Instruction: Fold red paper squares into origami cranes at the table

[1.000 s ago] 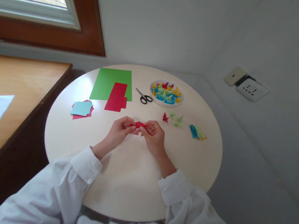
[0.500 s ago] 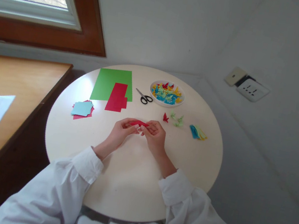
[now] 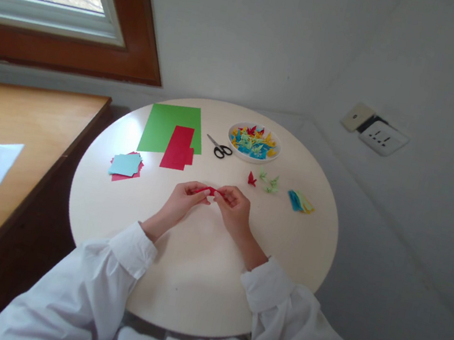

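Note:
A small folded piece of red paper (image 3: 211, 191) is held between my two hands above the middle of the round table. My left hand (image 3: 180, 200) pinches its left end, and my right hand (image 3: 234, 206) pinches its right end; the fingers hide most of it. Beyond my right hand stand a small red paper crane (image 3: 251, 179) and several pale green paper cranes (image 3: 272, 184). Farther back, a white dish (image 3: 273, 158) holds many small folded papers in red, yellow, blue and green.
Black-handled scissors (image 3: 220, 149) lie left of the dish. Red paper pieces (image 3: 177, 146) overlap a green sheet (image 3: 160, 123). A stack of light blue and red squares (image 3: 125, 164) sits at left, folded strips (image 3: 300, 202) at right. A wooden desk (image 3: 55, 122) adjoins the left side.
The red paper now shows less between my fingertips and looks narrower. My hands have barely shifted, and the things on the table stay put.

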### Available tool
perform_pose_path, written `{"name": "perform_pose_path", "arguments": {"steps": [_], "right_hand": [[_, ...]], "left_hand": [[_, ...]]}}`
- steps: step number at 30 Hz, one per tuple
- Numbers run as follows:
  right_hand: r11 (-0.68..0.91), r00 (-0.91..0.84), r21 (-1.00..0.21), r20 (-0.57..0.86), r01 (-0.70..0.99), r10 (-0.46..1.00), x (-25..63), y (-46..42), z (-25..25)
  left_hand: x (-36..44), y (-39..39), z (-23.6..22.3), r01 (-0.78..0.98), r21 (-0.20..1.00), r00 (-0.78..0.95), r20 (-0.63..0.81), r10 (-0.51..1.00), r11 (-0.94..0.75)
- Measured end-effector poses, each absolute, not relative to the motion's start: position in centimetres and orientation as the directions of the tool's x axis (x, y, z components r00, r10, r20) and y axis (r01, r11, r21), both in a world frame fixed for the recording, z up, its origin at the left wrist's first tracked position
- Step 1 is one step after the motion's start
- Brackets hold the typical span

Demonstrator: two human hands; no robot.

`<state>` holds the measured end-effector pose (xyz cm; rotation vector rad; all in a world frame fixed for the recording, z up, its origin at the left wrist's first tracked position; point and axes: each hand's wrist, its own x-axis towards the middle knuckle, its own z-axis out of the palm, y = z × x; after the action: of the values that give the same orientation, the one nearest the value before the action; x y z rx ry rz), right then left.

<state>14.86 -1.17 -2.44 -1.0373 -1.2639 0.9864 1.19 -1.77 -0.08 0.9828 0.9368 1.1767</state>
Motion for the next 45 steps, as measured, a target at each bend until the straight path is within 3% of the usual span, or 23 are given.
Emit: {"name": "perform_pose_path", "arguments": {"steps": [6, 14, 21, 26, 31, 36, 45], "right_hand": [[0.208, 0.136, -0.972, 0.193, -0.105, 0.972, 14.6, -1.2, -1.8], [0.161, 0.025, -0.978, 0.159, -0.129, 0.987, 14.2, -1.3, -2.4], [0.190, -0.054, -0.982, 0.191, -0.026, 0.980, 14.4, -1.5, -2.8], [0.270, -0.010, -0.961, 0.270, 0.052, 0.963, 14.8, -1.0, -3.3], [0.263, 0.037, -0.965, 0.262, -0.016, 0.964, 14.9, -0.5, -3.4], [0.280, -0.042, -0.959, 0.282, -0.046, 0.958, 15.1, -0.5, -3.0], [0.209, -0.204, -0.975, 0.219, -0.069, 0.954, 15.0, -1.0, -2.7]], "left_hand": [[1.5, -1.9, -0.1, -0.333, 0.934, 0.174, -0.074, 0.982, 0.129], [1.3, -1.6, -0.8, -0.346, 0.932, 0.128, -0.065, 0.990, 0.106], [1.3, -1.5, -0.6, -0.311, 0.946, 0.087, -0.070, 0.994, 0.094], [1.1, -1.4, -1.0, -0.119, 0.992, 0.042, -0.040, 0.998, 0.045], [0.9, -1.3, -1.4, -0.028, 0.999, 0.087, -0.024, 0.996, 0.026], [0.9, -1.7, -1.0, -0.112, 0.993, 0.153, -0.010, 0.988, 0.027], [0.9, -1.7, -0.1, -0.317, 0.931, 0.206, -0.119, 0.971, 0.181]]}}
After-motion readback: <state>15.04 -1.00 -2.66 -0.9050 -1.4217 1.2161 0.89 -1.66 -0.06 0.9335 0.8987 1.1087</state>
